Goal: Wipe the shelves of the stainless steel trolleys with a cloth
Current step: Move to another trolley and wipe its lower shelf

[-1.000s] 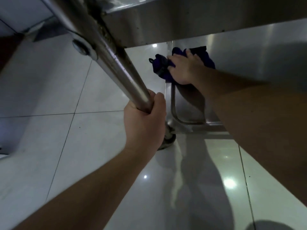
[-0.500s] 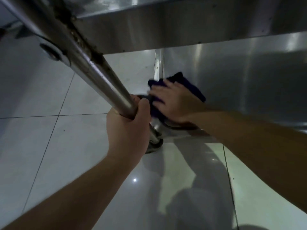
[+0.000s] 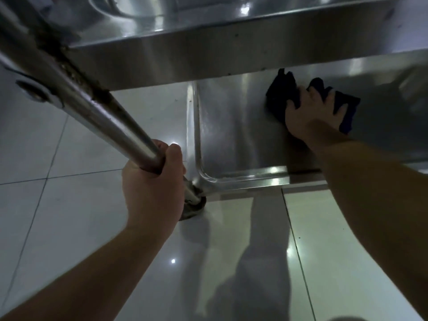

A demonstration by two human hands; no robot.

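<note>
Two hands are busy: my left hand (image 3: 151,184) is wrapped tight round the trolley's post (image 3: 97,107), low down near the caster (image 3: 193,208), and my right hand (image 3: 312,112) lies flat with fingers spread on the cloth (image 3: 281,93), pressing it onto the lower shelf (image 3: 231,126). That dark cloth sits toward the back of the shelf, just under the edge of the upper shelf (image 3: 185,54), well away from the near left corner. To do this pass well, I reckon I should keep the palm flat so the cloth stays spread, not bunched, and draw it in overlapping strokes toward the raised rim, then run it along the curved corner where grime would collect. The grip on the post should hold the trolley from rolling on the glossy floor (image 3: 69,205) while I push. As for containers, both shelves are shallow trays with lips; the lower one holds only the cloth as far as I can see, and the upper one seems to carry a round steel basin (image 3: 129,8), its contents hidden from me.
</note>
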